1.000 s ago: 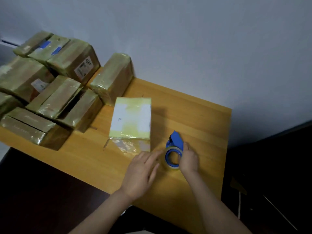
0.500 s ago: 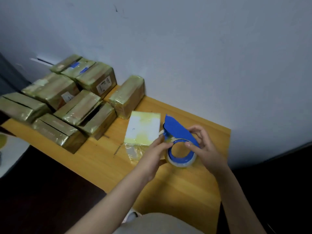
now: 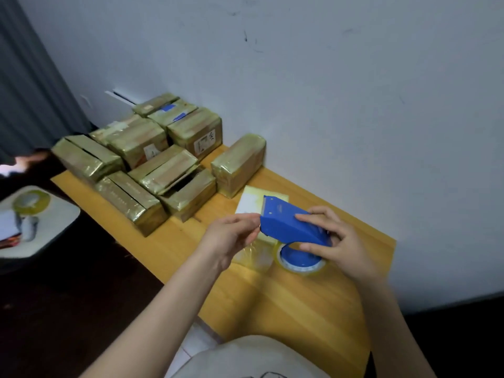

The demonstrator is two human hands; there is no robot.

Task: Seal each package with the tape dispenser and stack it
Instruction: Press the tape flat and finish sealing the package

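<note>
Far L: grey curtain (image 3: 30, 77); below it a pale side table (image 3: 58, 227) w/ a spare yellowish tape roll (image 3: 31, 203) lying on top
Pile: brown taped packages (image 3: 141, 170) heaped at the wooden table's (image 3: 300, 301) back-L corner, against the wall; one in front gapes open at its flap
Lone pkg: another taped brown package (image 3: 240, 163) on its side just R of the pile, close to the wall
Task pkg: white-and-yellow package (image 3: 252, 199) flat on the table mid-frame, just in front of the lone pkg, mostly hidden behind hands & dispenser
L hand: left hand (image 3: 231, 236) raised over the task pkg, thumb & fingertips drawn together, pinching at the dispenser's front corner; whether a tape end is between them can't be told
Dispenser: blue tape dispenser (image 3: 286, 227) held above the table, nose tilted up-L, clear tape roll (image 3: 300, 264) at its rear
R hand: right hand (image 3: 338, 241) clamped on the dispenser, fingers over the top, thumb below at the roll's hub
</note>
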